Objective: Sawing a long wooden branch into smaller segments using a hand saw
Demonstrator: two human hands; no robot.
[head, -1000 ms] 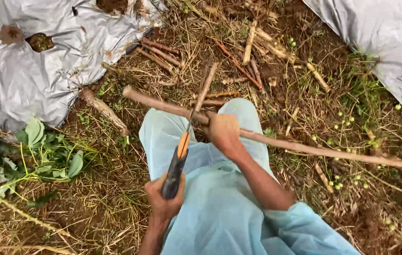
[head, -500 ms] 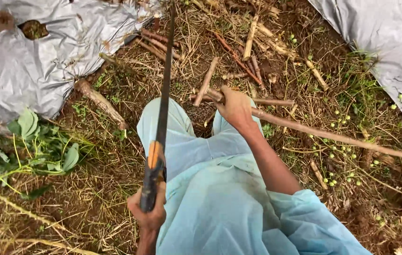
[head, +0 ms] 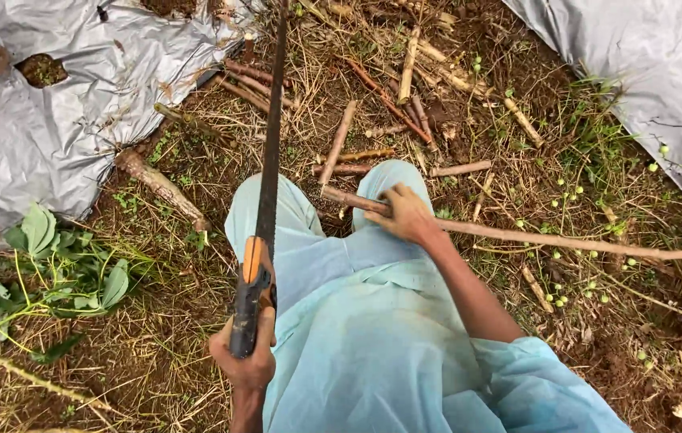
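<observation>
The biggest risk here looks like the saw (head: 265, 200) coming down off line: its long toothed blade points up and away over the left knee, and a careless swing could catch the pale blue trouser leg (head: 293, 232) or the right hand (head: 407, 215) instead of the wood. The long stick (head: 565, 239) could also roll or spring, since it rests across the right knee with only one end held, while the rest runs far to the right over dry grass and cut pieces (head: 405, 96). A loose grip there would let it twist under the teeth. The left hand (head: 246, 357) sits low near the body, fingers wrapped tightly round the black and orange handle, wrist tipped so the blade stands well clear of the stick. The right arm reaches forward from its blue sleeve, fingers curled over the stick near its cut end, pressing it to the knee. Grey plastic sheeting (head: 44, 136) lies on the ground at both sides.
</observation>
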